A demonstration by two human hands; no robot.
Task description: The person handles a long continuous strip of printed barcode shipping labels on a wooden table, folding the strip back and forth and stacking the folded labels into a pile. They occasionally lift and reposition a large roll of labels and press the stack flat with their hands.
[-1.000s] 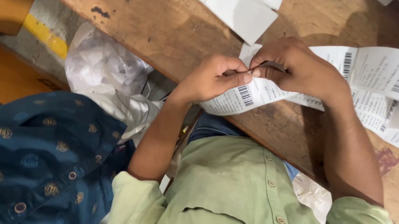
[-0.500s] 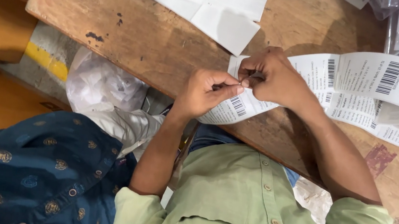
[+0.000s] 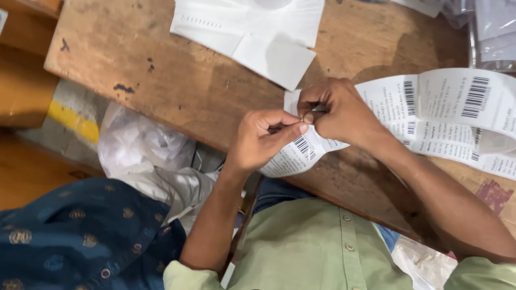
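At the near edge of the worn wooden counter (image 3: 146, 75), both hands meet on a long white strip of barcode labels (image 3: 451, 111) that loops away to the right. The left hand (image 3: 262, 142) has its grip pinched shut on the strip's free end, thumb against forefinger; the right hand (image 3: 336, 112) pinches the same end just beside it. This looks like peeling a label off its backing, and separating the two layers would call for a fine, steady pull. A stack of white sheets (image 3: 248, 22) lies further back.
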